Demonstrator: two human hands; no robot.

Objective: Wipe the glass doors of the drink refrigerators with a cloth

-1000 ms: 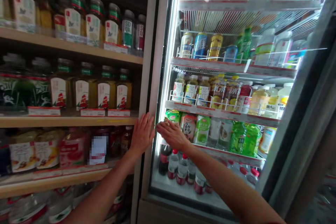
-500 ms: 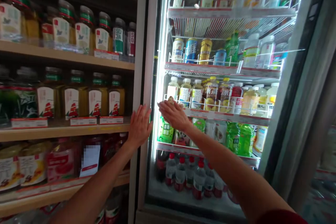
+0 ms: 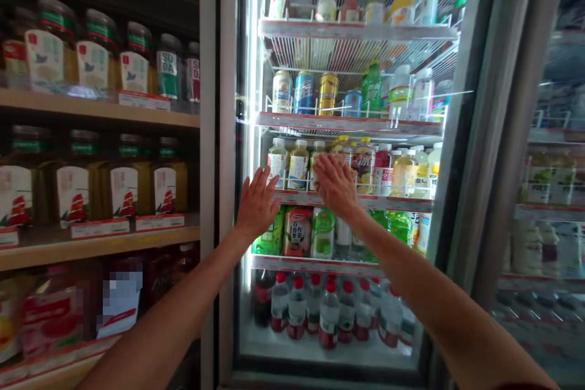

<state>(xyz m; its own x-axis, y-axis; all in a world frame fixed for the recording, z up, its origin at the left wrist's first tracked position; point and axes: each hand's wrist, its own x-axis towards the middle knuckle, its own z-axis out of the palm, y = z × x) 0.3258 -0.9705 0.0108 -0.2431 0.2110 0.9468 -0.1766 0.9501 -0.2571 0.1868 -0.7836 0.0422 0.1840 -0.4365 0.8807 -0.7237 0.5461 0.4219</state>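
Retail aisle, drinks section. Wooden shelves [image 3: 91, 103] on the left carry lidded jars [image 3: 94, 64] and SODA bottles [image 3: 167, 73]; lower down, a pixelated label [image 3: 121, 301] cannot be read. Beside them stands a lit cooler [image 3: 227, 134], with a neighbouring cooler [image 3: 543, 207] at the far right.

Point of attention: the glass door [image 3: 402, 250] of the lit cooler, directly ahead of the person and upright. Both arms reach forward to it.

Left hand [image 3: 257, 204]: open, palm forward, fingers spread and pointing up. It is close to the door's left frame, level with the price rail [image 3: 351, 202], and holds nothing.

Right hand [image 3: 336, 186]: likewise open and spread, slightly higher and well apart from the left. It lies over the white-capped bottles [image 3: 299, 164] and holds nothing. Both palms look flat against the glass, but actual contact cannot be confirmed from this view.

Behind the glass, cans [image 3: 304, 92] stand on the rack above the hands, green-labelled bottles [image 3: 322, 233] below them and red-capped bottles [image 3: 329, 317] at the bottom.

Assessment: flat palms with spread fingers are sound placement on glass, as they spread the pressure and keep fingertips from digging in. Similar hand heights keep the load even.
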